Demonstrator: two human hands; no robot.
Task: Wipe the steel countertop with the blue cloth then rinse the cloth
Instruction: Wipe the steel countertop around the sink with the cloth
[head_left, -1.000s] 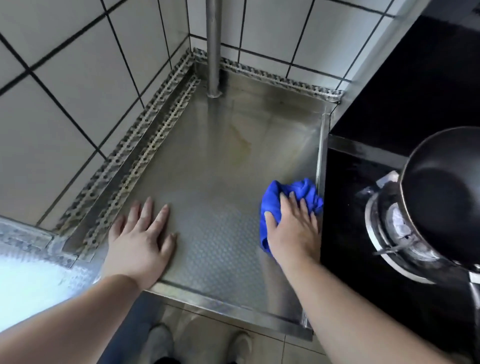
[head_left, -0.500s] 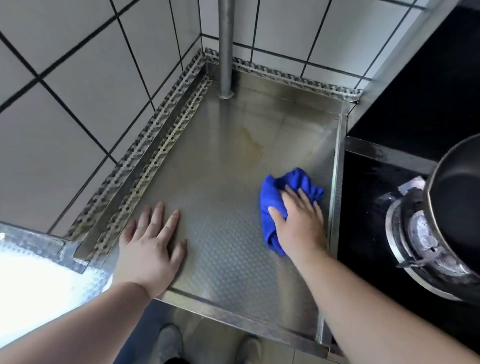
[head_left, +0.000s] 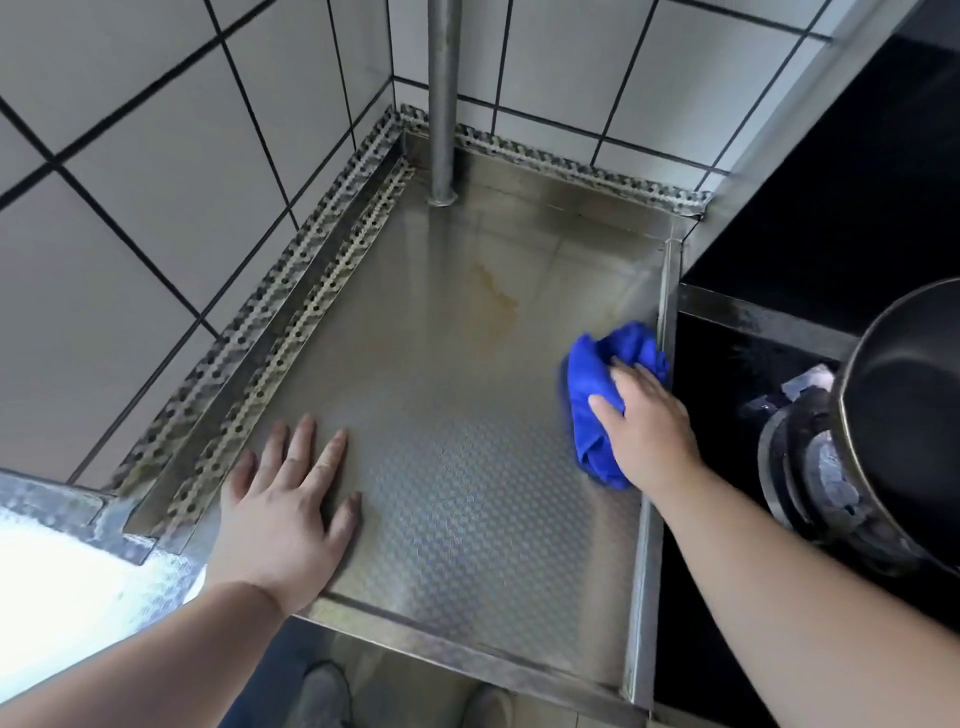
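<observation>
Pressing the cloth (head_left: 597, 395) onto the countertop (head_left: 447, 467) with the right hand (head_left: 644, 431), I am logging this entry as wiping under way. The fingers are lying over the bunched cloth, which is sitting at the counter's right rim, at about 3 o'clock of the surface. Its long axis is running roughly 12 to 6. The stain (head_left: 496, 296) is lying at about 11 o'clock from the cloth, near but apart. The right hand is the nearer one. The left hand (head_left: 285, 514) is resting flat, fingers spread, at 8 o'clock, holding nothing. I am judging the next stroke as needing a push up-left. Rinsing is not yet done.
</observation>
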